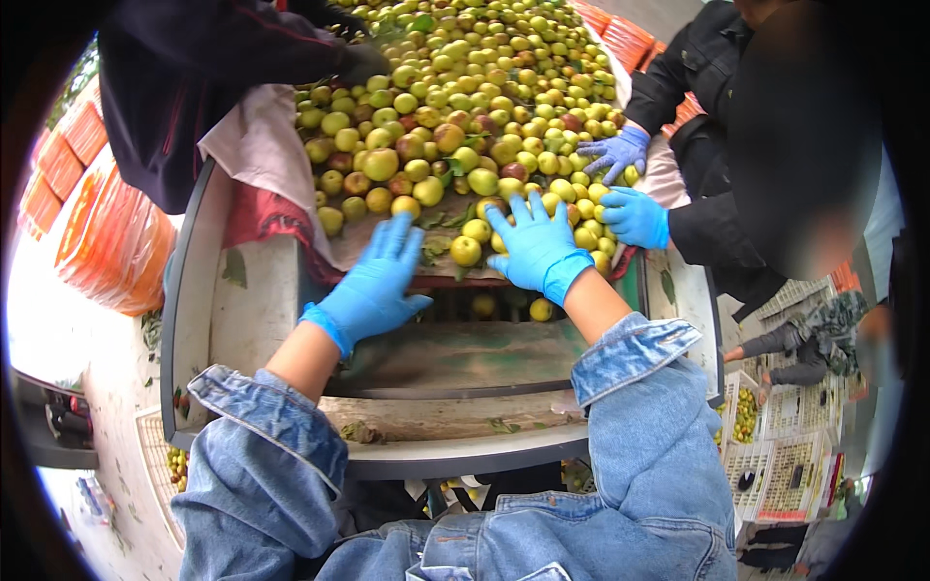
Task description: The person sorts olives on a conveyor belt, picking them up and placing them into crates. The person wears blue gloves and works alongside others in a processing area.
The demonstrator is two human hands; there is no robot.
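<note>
Fruit pile (pixel 449 137) is on the surface (pixel 257 310) ahead of both my hands. Left hand (pixel 373 281) is at its near-left edge, fingers (pixel 398 232) extended, slightly apart, holding nothing, can't tell if the tips touch fruit; right hand (pixel 542 247) is palm-down at its near edge, right of centre, fingers splayed wide over fruit, no closed grip visible. I've also got a co-worker's purple-gloved hand (pixel 622 150) and blue-gloved hand (pixel 635 218) at its right side, plus two loose fruits (pixel 542 309) just below its near edge.

Both hands (pixel 541 247) wear thin, bright-blue, wrist-length gloves (pixel 373 289); the loose, faded-blue denim jacket (pixel 651 445) has wide, turned-back cuffs (pixel 630 362).
</note>
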